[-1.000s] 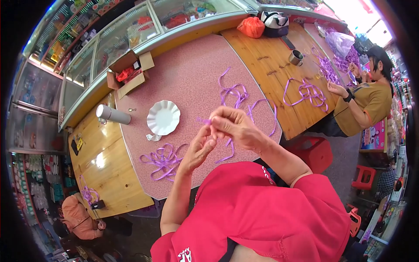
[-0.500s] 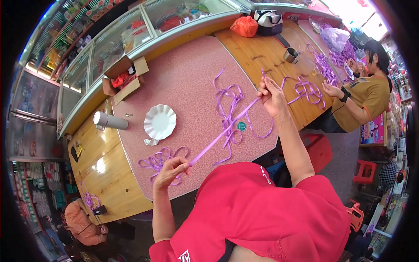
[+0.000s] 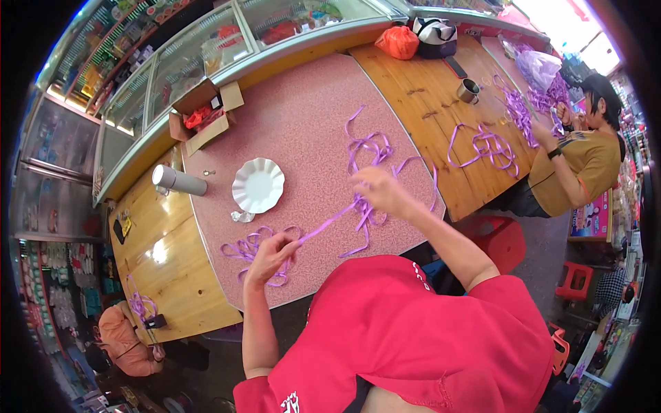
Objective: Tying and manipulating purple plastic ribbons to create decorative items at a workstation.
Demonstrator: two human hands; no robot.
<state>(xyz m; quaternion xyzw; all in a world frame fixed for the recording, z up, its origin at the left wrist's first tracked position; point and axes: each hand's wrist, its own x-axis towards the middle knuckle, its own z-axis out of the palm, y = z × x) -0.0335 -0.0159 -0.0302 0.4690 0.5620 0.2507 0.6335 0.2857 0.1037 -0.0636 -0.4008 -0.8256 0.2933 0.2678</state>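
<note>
1. On the far left of the pink surface (image 3: 303, 131), at about nine o'clock from the white plate (image 3: 257, 184), a grey cylinder (image 3: 179, 181) lies on its side. An open cardboard box (image 3: 203, 113) sits at eleven o'clock from the plate, pushed to the back edge, seemingly to leave the front free for work.
2. A small heap of looped purple ribbon (image 3: 251, 249) lies at the near edge, just at nine o'clock from the left hand (image 3: 270, 253), likely set aside within easy reach.
3. The left hand is closed, thumb and fingers pinching one end of a purple ribbon strip (image 3: 330, 220), held low near the surface edge so the strip stays taut.
4. The strip runs upward toward two o'clock from that hand to the right hand (image 3: 380, 191), which is curled shut on its other end above the surface.
5. Beneath and at twelve o'clock from the right hand lies a loose tangle of ribbon (image 3: 375, 155), the apparent supply.
6. Farther right, on the wooden surface (image 3: 427, 103), another person (image 3: 578, 162) handles similar ribbon; a metal cup (image 3: 469, 90) stands at ten o'clock from them.
</note>
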